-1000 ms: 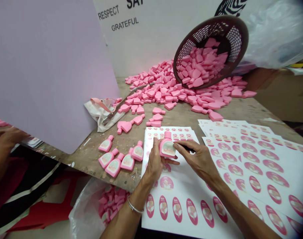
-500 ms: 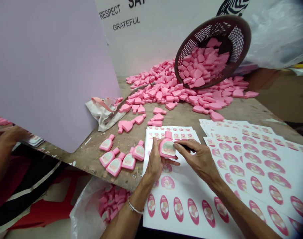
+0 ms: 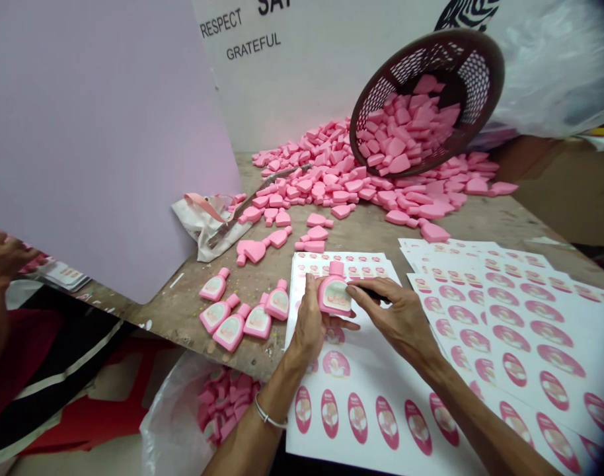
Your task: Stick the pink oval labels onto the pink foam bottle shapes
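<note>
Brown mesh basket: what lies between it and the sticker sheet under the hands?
In the head view, loose pink bottles, then a strip of tabletop.

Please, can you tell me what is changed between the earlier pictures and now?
The co-worker's hand has moved toward the picture's left edge, uncovering more of the white printed item. The whole view has shifted slightly. Unchanged: the left hand holds the pink bottle, the right hand stays at its front, and the five labelled bottles lie as before.
</note>
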The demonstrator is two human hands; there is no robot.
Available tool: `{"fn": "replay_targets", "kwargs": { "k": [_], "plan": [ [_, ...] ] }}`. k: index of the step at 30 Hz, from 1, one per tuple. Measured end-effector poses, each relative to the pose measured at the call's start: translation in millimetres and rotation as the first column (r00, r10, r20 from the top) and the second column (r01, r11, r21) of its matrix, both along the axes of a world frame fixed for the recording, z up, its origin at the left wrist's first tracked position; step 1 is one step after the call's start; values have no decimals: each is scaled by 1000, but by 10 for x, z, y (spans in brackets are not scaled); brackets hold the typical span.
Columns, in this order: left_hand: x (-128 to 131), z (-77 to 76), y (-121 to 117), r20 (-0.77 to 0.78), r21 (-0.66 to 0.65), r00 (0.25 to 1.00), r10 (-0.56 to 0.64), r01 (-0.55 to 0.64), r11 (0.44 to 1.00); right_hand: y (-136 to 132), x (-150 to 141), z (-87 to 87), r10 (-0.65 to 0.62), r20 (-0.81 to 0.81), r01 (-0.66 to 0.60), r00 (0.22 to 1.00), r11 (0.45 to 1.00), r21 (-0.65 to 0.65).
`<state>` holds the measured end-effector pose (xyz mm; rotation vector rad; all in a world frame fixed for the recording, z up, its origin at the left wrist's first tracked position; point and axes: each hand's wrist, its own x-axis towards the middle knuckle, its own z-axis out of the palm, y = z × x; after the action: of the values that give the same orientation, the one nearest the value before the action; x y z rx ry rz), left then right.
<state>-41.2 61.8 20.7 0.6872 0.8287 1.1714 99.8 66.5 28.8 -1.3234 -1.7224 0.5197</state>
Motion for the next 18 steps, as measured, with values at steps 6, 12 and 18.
{"fn": "replay_targets", "kwargs": {
  "k": [6, 12, 18],
  "plan": [
    [-10, 18, -18, -35, 41, 999, -4, 6, 999, 12, -16, -12, -4, 21, 3, 1000, 999, 40],
    [-43, 21, -55, -140, 140, 990, -24, 44, 989, 27, 36, -26, 6, 280, -49, 960, 988, 146],
    [-28, 23, -103, -7, 102, 999, -33, 33, 994, 10, 176, -25, -391, 436, 279, 811, 912, 300]
  ]
}}
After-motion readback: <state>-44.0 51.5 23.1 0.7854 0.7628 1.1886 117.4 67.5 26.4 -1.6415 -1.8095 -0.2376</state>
